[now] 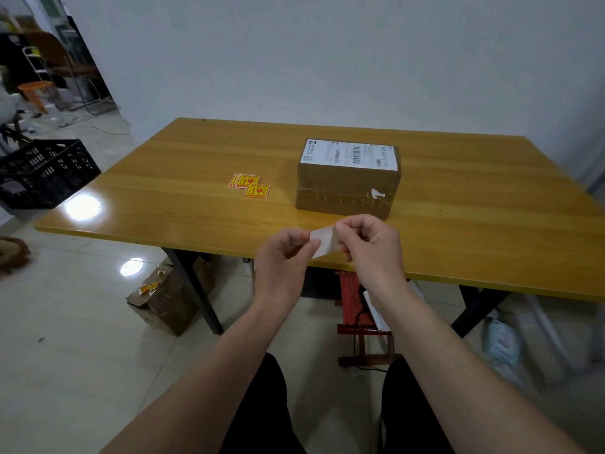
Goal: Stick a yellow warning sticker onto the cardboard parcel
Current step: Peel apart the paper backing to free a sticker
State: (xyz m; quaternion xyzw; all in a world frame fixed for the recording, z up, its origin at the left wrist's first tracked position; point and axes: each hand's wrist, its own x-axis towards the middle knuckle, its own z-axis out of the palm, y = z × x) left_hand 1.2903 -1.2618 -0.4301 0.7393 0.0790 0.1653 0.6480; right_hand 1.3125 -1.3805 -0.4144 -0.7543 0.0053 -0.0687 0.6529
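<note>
Hands (284,249) (370,244) pinch sticker (324,242) near parcel (348,178).

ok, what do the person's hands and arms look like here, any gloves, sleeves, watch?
Both the left hand and the right hand are bare: no gloves, and no rings or watch that I can make out. Both forearms are uncovered down to the frame edge, with no sleeve in view. Dark trousers show below them.

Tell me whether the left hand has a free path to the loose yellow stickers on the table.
Probably yes, but not yet: nothing stands between the left hand and the yellow stickers, but it is pinching the white sheet together with the right hand.
</note>
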